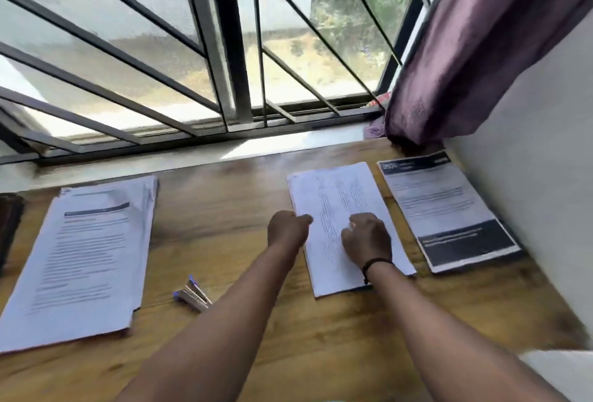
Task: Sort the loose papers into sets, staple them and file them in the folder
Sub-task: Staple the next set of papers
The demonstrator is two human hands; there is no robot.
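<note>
On the surface (224, 234), my left hand (287, 228) pinches the middle paper set's (340, 202) edge, right hand (367, 238) curled on top; I should square edges before reaching for the stapler (192, 294)

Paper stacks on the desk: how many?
3: left stack near the stapler; middle stack under both hands; right stack by the wall. Frame's left edge may hide more.

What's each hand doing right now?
Left hand: pinches the middle stack's left edge.
Right hand: curled, resting on that stack; grip cannot be told.
</note>
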